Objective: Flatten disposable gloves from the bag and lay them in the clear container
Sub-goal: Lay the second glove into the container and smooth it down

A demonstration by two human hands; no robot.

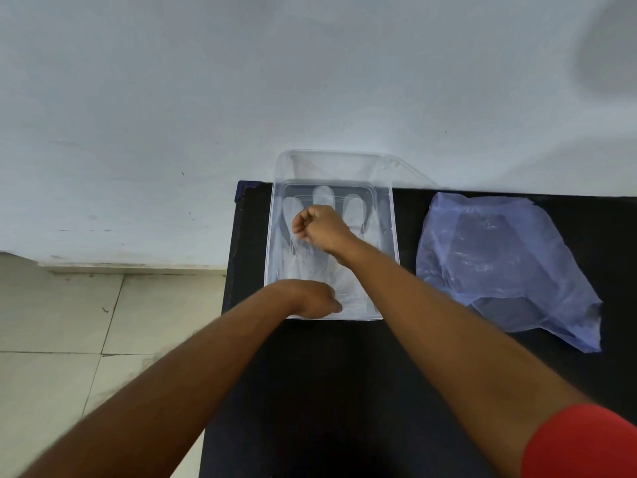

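Note:
A clear plastic container stands on the black table near the wall. Translucent disposable gloves lie flat inside it, fingers pointing towards the wall. My right hand hovers inside the container over the glove's fingers, its own fingers curled into a loose fist; whether it pinches the film is unclear. My left hand presses down on the glove's cuff end at the container's near edge, fingers bent under. A thin blue-purple plastic bag lies flattened to the right of the container.
The black table ends at its left edge just beside the container, with tiled floor below. A white wall rises directly behind the container. A red sleeve shows on my right arm.

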